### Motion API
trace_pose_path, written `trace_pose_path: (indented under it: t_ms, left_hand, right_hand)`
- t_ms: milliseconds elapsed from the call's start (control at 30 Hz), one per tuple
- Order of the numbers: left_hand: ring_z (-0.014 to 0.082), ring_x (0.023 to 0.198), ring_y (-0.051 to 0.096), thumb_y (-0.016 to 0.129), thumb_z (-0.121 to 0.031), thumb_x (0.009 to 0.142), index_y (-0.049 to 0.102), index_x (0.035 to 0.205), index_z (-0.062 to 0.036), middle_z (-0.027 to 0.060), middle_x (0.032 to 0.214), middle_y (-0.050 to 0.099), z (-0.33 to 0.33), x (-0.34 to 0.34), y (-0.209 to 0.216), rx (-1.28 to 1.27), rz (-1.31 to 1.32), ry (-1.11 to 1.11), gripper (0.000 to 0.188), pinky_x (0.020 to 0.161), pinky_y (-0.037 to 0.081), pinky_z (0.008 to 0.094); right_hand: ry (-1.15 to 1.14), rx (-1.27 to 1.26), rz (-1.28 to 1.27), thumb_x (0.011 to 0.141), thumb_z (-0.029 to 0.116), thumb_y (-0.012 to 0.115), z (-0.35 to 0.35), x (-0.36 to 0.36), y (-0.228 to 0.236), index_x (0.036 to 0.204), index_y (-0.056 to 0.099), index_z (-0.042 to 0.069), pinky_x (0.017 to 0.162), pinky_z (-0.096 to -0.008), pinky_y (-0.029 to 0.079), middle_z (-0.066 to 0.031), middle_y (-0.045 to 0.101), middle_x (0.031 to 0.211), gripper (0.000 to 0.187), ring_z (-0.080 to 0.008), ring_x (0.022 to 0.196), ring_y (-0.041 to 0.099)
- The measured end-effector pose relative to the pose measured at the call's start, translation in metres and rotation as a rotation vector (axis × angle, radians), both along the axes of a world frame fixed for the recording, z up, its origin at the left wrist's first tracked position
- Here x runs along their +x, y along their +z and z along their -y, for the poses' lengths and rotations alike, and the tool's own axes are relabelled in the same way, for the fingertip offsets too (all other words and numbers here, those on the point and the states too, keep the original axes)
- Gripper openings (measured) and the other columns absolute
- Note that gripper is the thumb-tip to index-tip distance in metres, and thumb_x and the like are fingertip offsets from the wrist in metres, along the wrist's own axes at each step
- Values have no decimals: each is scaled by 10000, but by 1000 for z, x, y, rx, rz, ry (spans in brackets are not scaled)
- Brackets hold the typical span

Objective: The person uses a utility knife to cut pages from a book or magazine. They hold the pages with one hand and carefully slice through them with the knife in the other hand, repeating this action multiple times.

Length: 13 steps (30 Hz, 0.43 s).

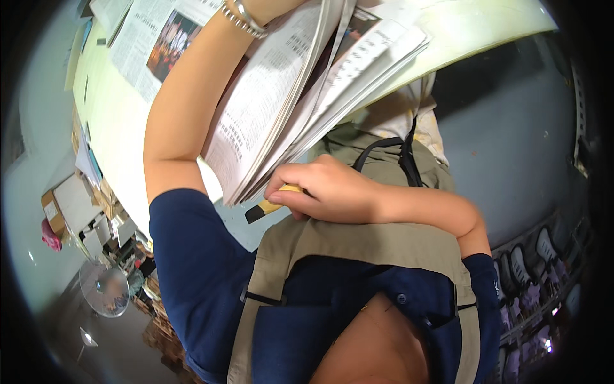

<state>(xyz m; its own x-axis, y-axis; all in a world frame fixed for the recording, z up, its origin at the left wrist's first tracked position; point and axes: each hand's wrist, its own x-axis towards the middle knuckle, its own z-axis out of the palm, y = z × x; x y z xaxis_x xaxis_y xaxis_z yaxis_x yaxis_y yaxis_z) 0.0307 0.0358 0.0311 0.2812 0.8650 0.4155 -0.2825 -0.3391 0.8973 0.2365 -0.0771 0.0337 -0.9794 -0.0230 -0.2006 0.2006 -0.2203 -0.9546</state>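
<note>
My left arm reaches across the newspapers, with a bracelet and a watch-like band at the wrist. My left hand (274,9) is cut off by the upper edge, so its fingers do not show. Beneath and beside that arm lies a thick stack of folded newspapers (265,89), its near corner sticking out past the table edge. Close to that corner, in front of my apron (358,240), my right hand (323,189) is closed round a yellow tool with a black end (272,203). The black end points down and to the left. A strap or cord runs along the stack.
The pale table (473,41) has a curved edge on the right. More newspaper sheets (137,48) lie at its far left. A round fan (104,288) and a cardboard box (54,212) stand at the left. Racks holding shoe-like items (521,265) are at the lower right.
</note>
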Motion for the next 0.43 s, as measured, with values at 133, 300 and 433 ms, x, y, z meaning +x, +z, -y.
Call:
trace_pose_path:
  t_ms: [133, 300, 433]
  left_hand:
    - [147, 727, 571, 764, -226, 795, 556, 717, -72, 57, 737, 590, 8, -12, -10, 72, -144, 90, 270, 685, 449, 256]
    - [76, 702, 529, 653, -297, 888, 662, 931, -15, 67, 860, 571, 27, 10, 20, -96, -268, 153, 285, 607, 442, 211]
    - [145, 767, 569, 574, -189, 859, 714, 837, -21, 111, 970, 574, 14, 10, 21, 76, -487, 141, 220, 675, 477, 248]
  right_hand:
    - [-213, -19, -11, 944, 180, 571, -44, 44, 9, 980, 647, 47, 547, -257, 491, -52, 655, 686, 157, -129, 585, 651]
    - [-1057, 100, -86, 943, 73, 571, -81, 91, 18, 987, 635, -38, 492, -170, 404, -59, 642, 837, 136, -59, 570, 553]
    - [-1269, 335, -46, 949, 109, 587, -98, 98, 9, 1028, 635, -21, 508, -158, 382, -44, 654, 865, 159, -52, 597, 566]
